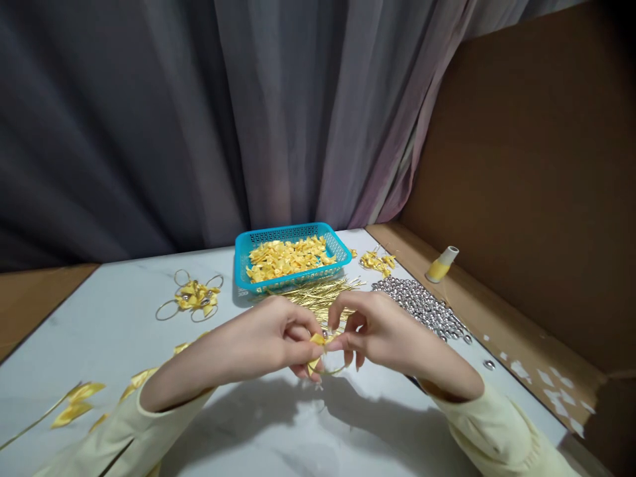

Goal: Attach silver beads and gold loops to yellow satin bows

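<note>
Over the middle of the white table, my left hand (pixel 293 338) pinches a yellow ribbon bow (pixel 314 361) between thumb and fingers. My right hand (pixel 365 328) meets it from the other side, thumb and forefinger closed at the bow's right edge. A thin gold wire loop (pixel 338 370) curves below the fingertips. A small silver bead seems to sit at the bow's top, partly covered by fingers. Just behind the hands lies a pile of gold wire stems (pixel 318 295).
A blue basket (pixel 243 265) holds many yellow bows. Silver beads (pixel 422 305) spread at the right, near a yellow thread spool (pixel 441 266). Bows with wire loops (pixel 193 296) lie at the left, a stemmed bow (pixel 74 404) nearer. Yellow scraps (pixel 378 262) lie behind; a cardboard wall (pixel 527 165) stands right.
</note>
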A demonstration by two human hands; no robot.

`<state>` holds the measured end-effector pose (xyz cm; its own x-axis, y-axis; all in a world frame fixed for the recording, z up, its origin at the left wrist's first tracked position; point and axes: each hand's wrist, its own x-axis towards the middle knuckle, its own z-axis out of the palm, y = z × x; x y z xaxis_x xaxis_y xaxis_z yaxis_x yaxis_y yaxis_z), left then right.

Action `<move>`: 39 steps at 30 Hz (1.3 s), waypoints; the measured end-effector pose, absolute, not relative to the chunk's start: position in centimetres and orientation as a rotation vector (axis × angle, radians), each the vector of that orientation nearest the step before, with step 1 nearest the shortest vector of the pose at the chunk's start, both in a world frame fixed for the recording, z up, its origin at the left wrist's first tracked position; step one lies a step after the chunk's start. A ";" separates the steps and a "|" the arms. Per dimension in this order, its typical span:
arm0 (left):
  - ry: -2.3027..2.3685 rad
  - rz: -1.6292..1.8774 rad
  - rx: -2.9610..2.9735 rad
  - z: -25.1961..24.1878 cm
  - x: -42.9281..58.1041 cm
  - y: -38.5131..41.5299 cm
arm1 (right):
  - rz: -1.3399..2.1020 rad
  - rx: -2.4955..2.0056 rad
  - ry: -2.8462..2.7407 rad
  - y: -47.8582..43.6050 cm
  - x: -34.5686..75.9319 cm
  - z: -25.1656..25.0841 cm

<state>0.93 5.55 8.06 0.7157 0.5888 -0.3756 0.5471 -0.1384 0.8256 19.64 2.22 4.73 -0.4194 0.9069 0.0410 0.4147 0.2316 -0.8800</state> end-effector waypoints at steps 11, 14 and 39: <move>0.860 -0.006 1.945 8.1 0.7 5.0 | 1.884 -1.017 -1.658 4.8 20.3 3.9; 0.871 0.009 1.966 8.2 0.7 4.9 | 1.924 -1.005 -1.662 5.0 20.4 3.8; 0.860 -0.012 1.833 7.8 1.0 5.1 | 1.905 -0.901 -1.913 4.4 21.0 4.0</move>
